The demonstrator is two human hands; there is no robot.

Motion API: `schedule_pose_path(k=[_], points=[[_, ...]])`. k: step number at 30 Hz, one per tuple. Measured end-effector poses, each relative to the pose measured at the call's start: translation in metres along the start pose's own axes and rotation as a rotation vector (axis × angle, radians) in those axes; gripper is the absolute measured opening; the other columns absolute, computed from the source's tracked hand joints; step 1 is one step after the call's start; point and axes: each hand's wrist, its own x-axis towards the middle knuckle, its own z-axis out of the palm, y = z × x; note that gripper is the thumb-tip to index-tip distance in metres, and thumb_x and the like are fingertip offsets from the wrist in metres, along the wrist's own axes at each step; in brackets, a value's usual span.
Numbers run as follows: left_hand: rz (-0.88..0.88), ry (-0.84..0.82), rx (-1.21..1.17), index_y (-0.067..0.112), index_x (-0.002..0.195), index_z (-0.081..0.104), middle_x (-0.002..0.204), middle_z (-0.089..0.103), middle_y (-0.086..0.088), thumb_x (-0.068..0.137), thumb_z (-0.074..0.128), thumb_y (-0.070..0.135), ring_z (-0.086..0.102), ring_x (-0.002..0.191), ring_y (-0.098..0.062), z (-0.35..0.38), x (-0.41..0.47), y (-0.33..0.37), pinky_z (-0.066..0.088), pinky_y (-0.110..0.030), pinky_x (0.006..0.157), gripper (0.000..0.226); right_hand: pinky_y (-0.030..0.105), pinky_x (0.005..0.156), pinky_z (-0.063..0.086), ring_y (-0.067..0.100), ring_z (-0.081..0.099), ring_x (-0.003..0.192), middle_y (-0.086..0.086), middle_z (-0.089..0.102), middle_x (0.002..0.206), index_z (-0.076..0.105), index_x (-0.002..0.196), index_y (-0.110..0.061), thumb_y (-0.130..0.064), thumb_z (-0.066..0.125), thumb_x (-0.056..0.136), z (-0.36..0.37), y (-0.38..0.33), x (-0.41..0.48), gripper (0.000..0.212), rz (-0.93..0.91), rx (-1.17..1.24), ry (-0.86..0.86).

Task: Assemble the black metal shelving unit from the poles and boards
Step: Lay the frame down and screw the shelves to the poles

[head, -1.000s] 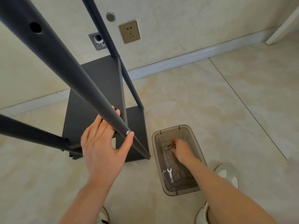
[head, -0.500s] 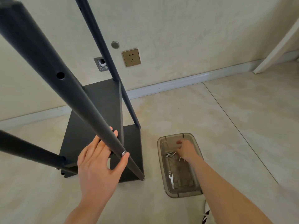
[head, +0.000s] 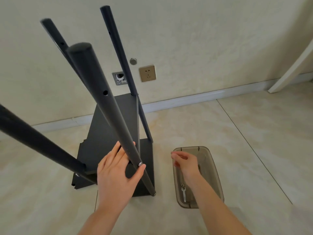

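Observation:
The black shelving unit stands on the floor with several poles rising toward me. Its upper board (head: pixel 108 131) sits above a lower board (head: pixel 148 160). My left hand (head: pixel 116 172) grips the nearest right pole (head: pixel 105 102) low down, thumb beside a silver screw (head: pixel 140 164) in that pole. My right hand (head: pixel 186 161) hovers above the grey plastic bin (head: pixel 218 182), fingers curled and fingertips pinched on something small, seemingly a screw, mostly hidden by the fingers.
A small silver wrench (head: pixel 183 194) lies in the bin, right of the shelf. Behind the unit the wall carries a power socket (head: pixel 147 73) and an open wall box (head: pixel 120 78). A white frame (head: pixel 291 70) leans at far right. Tiled floor surrounds everything.
My right hand has lifted out of the bin with its fingertips pinched. The view has tilted up, showing the pole tops. My left hand stays on the pole.

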Motion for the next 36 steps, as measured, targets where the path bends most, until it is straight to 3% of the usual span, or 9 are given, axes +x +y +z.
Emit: schedule_pose_path(k=[5,9,12,19,24,28,31,34,36], points=[[-0.026,-0.031,0.009,0.026,0.122,0.069,0.133,0.065,0.002,0.084,0.049,0.066,0.054,0.131,-0.025,0.001,0.000,-0.002,0.043,-0.051,0.103,0.059,0.032,0.085,0.060,0.019,0.069,0.086,0.006,0.072,0.094,0.074,0.098,-0.016,-0.015,0.069,0.090,0.034,-0.017,-0.047,0.010,-0.003,0.138,-0.068],[-0.050,-0.075,-0.002,0.033,0.126,0.066,0.134,0.064,0.007,0.089,0.043,0.064,0.050,0.136,-0.021,-0.003,0.001,0.001,0.040,-0.045,0.106,0.054,0.032,0.081,0.060,0.018,0.065,0.072,0.005,0.064,0.071,0.075,0.089,-0.007,-0.019,0.064,0.093,0.052,-0.035,-0.073,0.017,-0.034,0.292,-0.142],[-0.072,-0.128,-0.024,0.040,0.132,0.060,0.144,0.055,0.015,0.093,0.041,0.068,0.035,0.144,-0.011,-0.003,0.001,0.000,0.028,-0.036,0.113,0.052,0.033,0.081,0.060,0.018,0.064,0.071,0.005,0.062,0.069,0.074,0.089,-0.003,-0.024,0.060,0.096,0.060,-0.041,-0.083,0.026,-0.073,0.364,-0.161],[-0.096,-0.152,-0.044,0.043,0.140,0.053,0.152,0.040,0.021,0.089,0.030,0.071,0.015,0.147,0.000,-0.006,0.002,0.000,-0.004,-0.015,0.115,0.063,0.046,0.087,0.057,0.027,0.071,0.085,0.012,0.074,0.083,0.076,0.089,-0.008,-0.030,0.054,0.100,0.074,-0.036,-0.093,0.033,-0.259,0.060,-0.204],[-0.104,-0.163,-0.043,0.043,0.147,0.043,0.155,0.033,0.025,0.089,0.026,0.072,0.004,0.147,0.003,-0.004,0.002,-0.001,-0.002,-0.021,0.117,0.068,0.046,0.080,0.053,0.027,0.063,0.077,0.027,0.066,0.087,0.072,0.091,0.000,-0.033,0.050,0.101,0.085,-0.035,-0.095,0.040,-0.249,0.034,-0.227],[-0.117,-0.167,-0.048,0.040,0.143,0.051,0.151,0.041,0.021,0.091,0.041,0.068,0.013,0.145,-0.001,-0.006,0.001,-0.002,0.008,-0.026,0.115,0.061,0.042,0.081,0.056,0.030,0.069,0.088,0.019,0.071,0.091,0.071,0.099,-0.005,-0.022,0.050,0.103,0.092,-0.029,-0.093,0.027,-0.241,0.003,-0.266],[-0.102,-0.151,-0.053,0.038,0.140,0.055,0.148,0.047,0.019,0.091,0.050,0.064,0.019,0.143,-0.004,-0.008,0.000,-0.006,0.015,-0.028,0.114,0.056,0.029,0.070,0.056,0.023,0.069,0.078,0.017,0.070,0.087,0.068,0.097,-0.004,-0.024,0.047,0.104,0.097,-0.030,-0.094,0.030,-0.274,-0.041,-0.275],[-0.107,-0.151,-0.088,0.043,0.143,0.049,0.152,0.038,0.025,0.092,0.049,0.064,0.008,0.144,0.004,-0.014,0.000,-0.018,0.004,-0.022,0.116,0.056,0.027,0.065,0.053,0.022,0.063,0.071,0.020,0.064,0.079,0.065,0.088,0.000,-0.024,0.046,0.104,0.106,-0.035,-0.096,0.034,-0.332,-0.136,-0.271],[-0.106,-0.152,-0.123,0.046,0.145,0.044,0.153,0.033,0.028,0.092,0.050,0.063,0.001,0.144,0.008,-0.020,0.001,-0.028,-0.001,-0.016,0.113,0.056,0.026,0.064,0.050,0.019,0.059,0.067,0.011,0.061,0.071,0.063,0.081,-0.004,-0.024,0.047,0.103,0.115,-0.040,-0.099,0.034,-0.346,-0.191,-0.263]])
